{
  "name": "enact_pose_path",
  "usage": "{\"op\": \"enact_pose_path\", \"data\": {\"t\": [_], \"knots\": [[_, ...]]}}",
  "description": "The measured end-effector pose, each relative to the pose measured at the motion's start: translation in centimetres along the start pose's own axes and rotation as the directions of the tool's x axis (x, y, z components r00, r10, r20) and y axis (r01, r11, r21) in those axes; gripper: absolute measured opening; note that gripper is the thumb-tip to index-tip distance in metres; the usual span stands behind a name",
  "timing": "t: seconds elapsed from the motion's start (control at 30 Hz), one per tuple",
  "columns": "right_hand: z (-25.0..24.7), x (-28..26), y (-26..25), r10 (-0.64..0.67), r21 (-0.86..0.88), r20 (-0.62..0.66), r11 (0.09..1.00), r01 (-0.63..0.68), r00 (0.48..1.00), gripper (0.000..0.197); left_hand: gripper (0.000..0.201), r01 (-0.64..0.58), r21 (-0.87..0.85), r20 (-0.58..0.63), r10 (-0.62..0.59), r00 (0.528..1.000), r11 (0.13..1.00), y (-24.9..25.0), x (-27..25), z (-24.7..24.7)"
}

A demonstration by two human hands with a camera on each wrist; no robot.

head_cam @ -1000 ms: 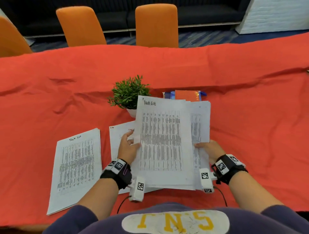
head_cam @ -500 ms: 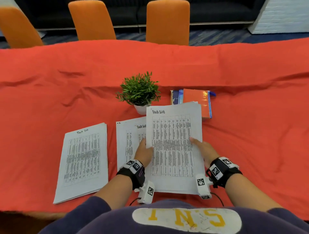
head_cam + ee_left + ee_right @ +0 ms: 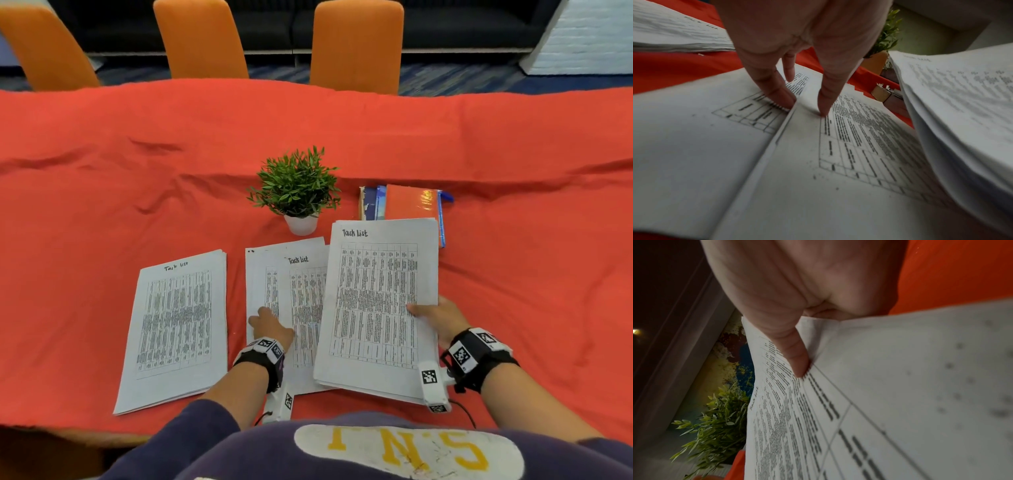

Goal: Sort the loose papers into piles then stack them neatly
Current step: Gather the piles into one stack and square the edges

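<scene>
- Right hand [image 3: 442, 320] pinches the held stack [image 3: 376, 308]; keep it level.
- Left hand [image 3: 270, 329], fingers spread, presses the middle pile [image 3: 301, 274]; square its offset sheets first.

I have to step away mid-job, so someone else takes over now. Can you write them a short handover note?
Left hand: fingers straight, pressing on the loose, offset white printed sheets in the middle.
Right hand: thumb on top, gripping the thick bundle of white Task List sheets, which overlaps the middle sheets.
Left pile of printed sheets lies squared on the red tablecloth.
Done: the left pile is stacked.
Left: square the middle sheets, set down or deal out the held bundle, then stack everything neatly.
</scene>
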State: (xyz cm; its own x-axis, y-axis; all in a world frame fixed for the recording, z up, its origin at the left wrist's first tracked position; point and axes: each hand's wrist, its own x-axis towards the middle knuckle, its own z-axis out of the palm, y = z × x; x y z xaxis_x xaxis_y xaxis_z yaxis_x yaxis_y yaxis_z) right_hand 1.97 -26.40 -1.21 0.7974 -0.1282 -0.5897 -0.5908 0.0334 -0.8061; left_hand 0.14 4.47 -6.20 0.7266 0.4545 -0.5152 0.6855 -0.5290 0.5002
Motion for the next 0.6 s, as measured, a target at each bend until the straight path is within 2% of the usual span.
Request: {"op": "enact_pose_path", "data": {"t": [0.07,0.13,0.2,0.27,0.33,0.43,0.47,0.6], "knots": [[-0.1,0.2,-0.1,0.008,0.019,-0.002,1.0,-0.008,1.0,0.027,0.072,-0.013,-0.032,0.023,0.014,1.0,0.999,-0.1,0.3,0.4],[-0.2,0.0,-0.4,0.009,0.036,0.001,0.999,-0.009,1.0,0.03,0.065,-0.039,-0.061,0.033,0.041,0.999,0.997,-0.2,0.6,0.7],[-0.3,-0.1,-0.5,0.007,0.046,0.001,0.999,-0.007,1.0,0.032,0.042,-0.059,-0.055,0.016,0.06,0.998,0.997,-0.3,0.7,0.7],[-0.6,-0.1,-0.5,0.011,0.042,-0.008,0.999,-0.011,1.0,0.035,0.005,-0.084,-0.018,-0.032,0.083,0.996,0.996,-0.2,0.9,0.2],[-1.0,0.3,-0.2,0.025,0.045,-0.021,0.999,-0.024,0.999,0.037,0.006,-0.088,0.028,-0.084,0.09,0.992,0.996,-0.3,1.2,-0.5],[-1.0,0.4,0.0,0.03,0.053,-0.03,0.998,-0.028,0.999,0.038,0.032,-0.044,0.175,-0.163,0.074,0.984,0.984,-1.1,1.7,-1.6],[-1.0,0.4,0.0,0.028,0.056,-0.027,0.998,-0.027,0.999,0.038,0.035,-0.027,0.203,-0.178,0.064,0.982,0.979,-1.4,1.8,-1.8],[-0.7,0.5,0.1,0.039,0.031,-0.019,0.999,-0.038,0.999,0.035,0.032,-0.015,0.204,-0.153,0.047,0.987,0.979,-1.8,2.1,-1.9]]}}
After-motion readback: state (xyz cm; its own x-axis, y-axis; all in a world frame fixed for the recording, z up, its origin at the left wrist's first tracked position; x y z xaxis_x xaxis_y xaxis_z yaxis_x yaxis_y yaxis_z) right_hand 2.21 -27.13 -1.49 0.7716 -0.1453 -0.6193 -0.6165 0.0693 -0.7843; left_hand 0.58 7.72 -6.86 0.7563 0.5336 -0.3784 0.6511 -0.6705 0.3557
